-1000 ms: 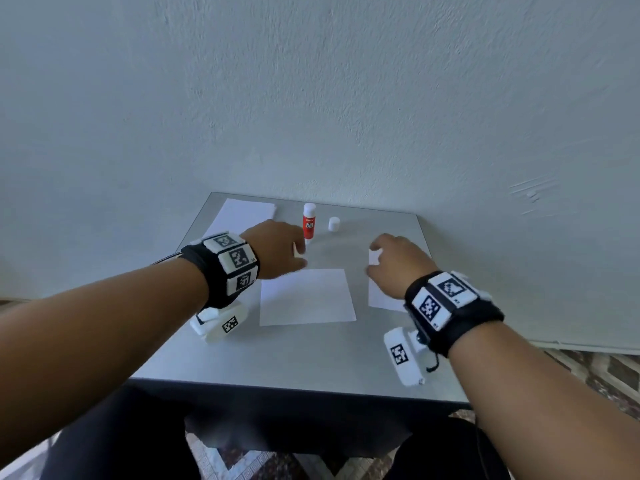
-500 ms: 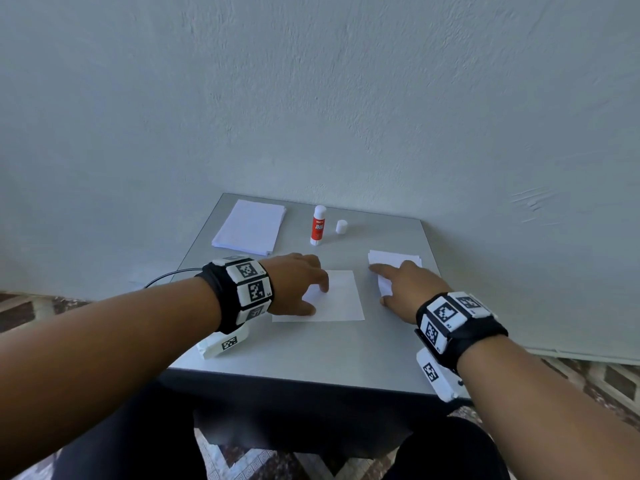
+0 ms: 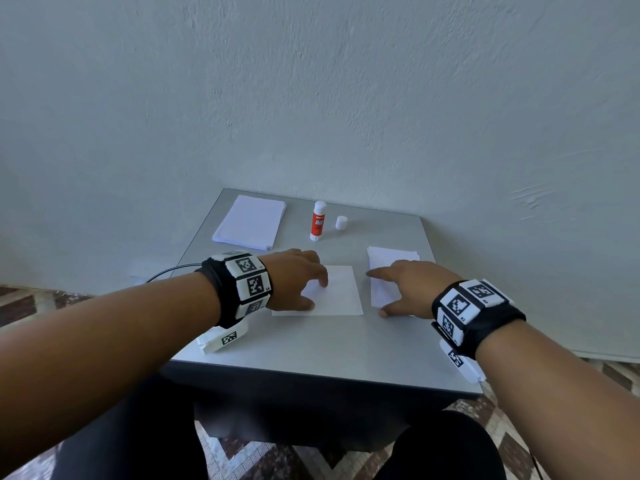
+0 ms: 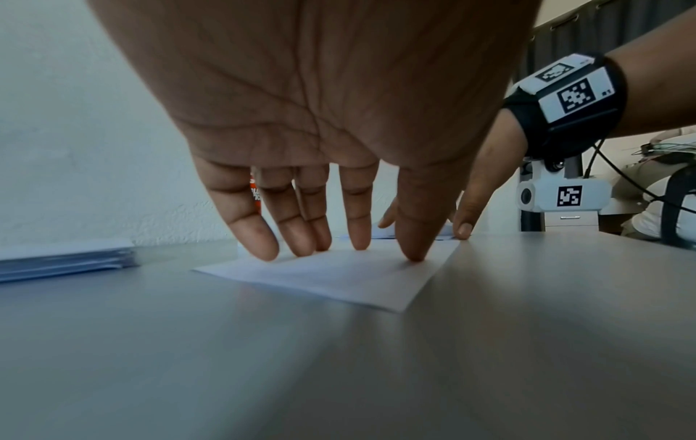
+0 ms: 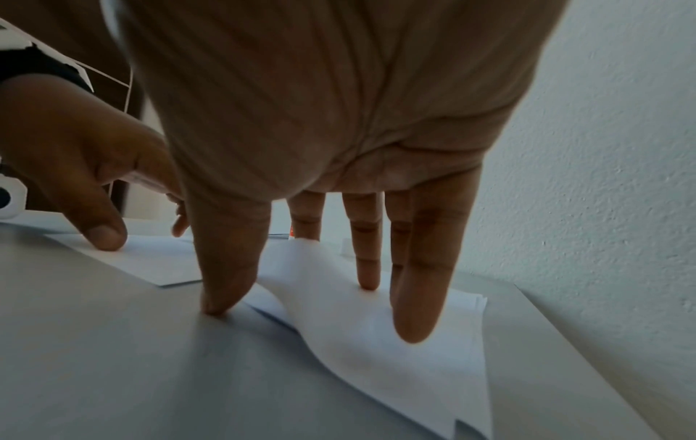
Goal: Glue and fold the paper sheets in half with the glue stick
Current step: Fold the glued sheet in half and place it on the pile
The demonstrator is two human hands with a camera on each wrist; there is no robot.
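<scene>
Paper sheets: single sheet [image 3: 337, 292] lies flat mid-table, just in front of the person. Left hand [image 3: 298, 277] rests on it, fingers straight and spread, fingertips [image 4: 414, 253] pressing down, nothing gripped. Right hand [image 3: 410, 289] is likewise flat and uncurled on the folded pile [image 3: 384, 271] just right of the sheet; the top piece bulges up between thumb and fingers in the right wrist view.

Fresh stack [image 3: 250, 222] sits at far left of the table [image 3: 311, 355]. Glue stick [image 3: 318, 220] stands upright near the far edge, uncapped, its cap [image 3: 341, 223] just beside it. Both well apart from the hands.

Handling, as I judge it: paper is light, floppy, and likely slides on the smooth tabletop. Pin it with flat fingers near one edge while gluing; lift by a corner or free edge to fold, then press along the crease. Glue stick is rigid, take it round the barrel. Whether the centre sheet already has glue on it, can't tell from these views.
</scene>
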